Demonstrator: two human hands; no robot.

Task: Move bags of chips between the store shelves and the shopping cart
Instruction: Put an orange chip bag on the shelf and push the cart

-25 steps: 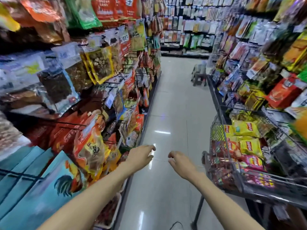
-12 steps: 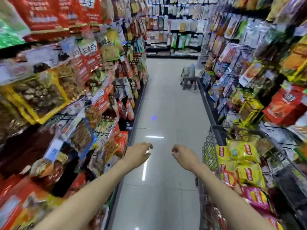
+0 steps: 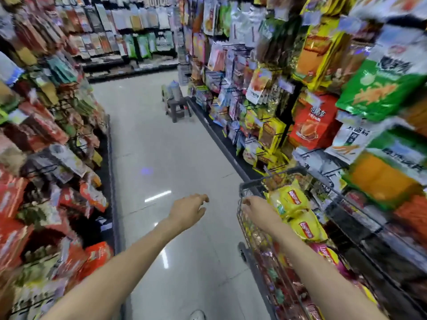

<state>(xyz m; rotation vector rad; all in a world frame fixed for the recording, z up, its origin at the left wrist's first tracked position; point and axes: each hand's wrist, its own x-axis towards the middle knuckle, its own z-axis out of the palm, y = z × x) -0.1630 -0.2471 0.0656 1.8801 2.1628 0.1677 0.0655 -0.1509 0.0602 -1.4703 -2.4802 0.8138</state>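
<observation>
Shopping cart (image 3: 241, 189), far-left corner: right hand (image 3: 256, 210) empty, relaxed, yellow chip bags (image 3: 291, 202) just right of it; left hand (image 3: 188, 207) empty, farther off.

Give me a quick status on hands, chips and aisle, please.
Left hand open, empty, over floor. Right hand at cart rim. Yellow chip bags in cart. Stool far ahead.

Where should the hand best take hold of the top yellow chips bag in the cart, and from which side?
Pinch the top yellow chips bag at its near-left edge, coming from above: it lies flat on the pile, face up, beside the right hand.
</observation>
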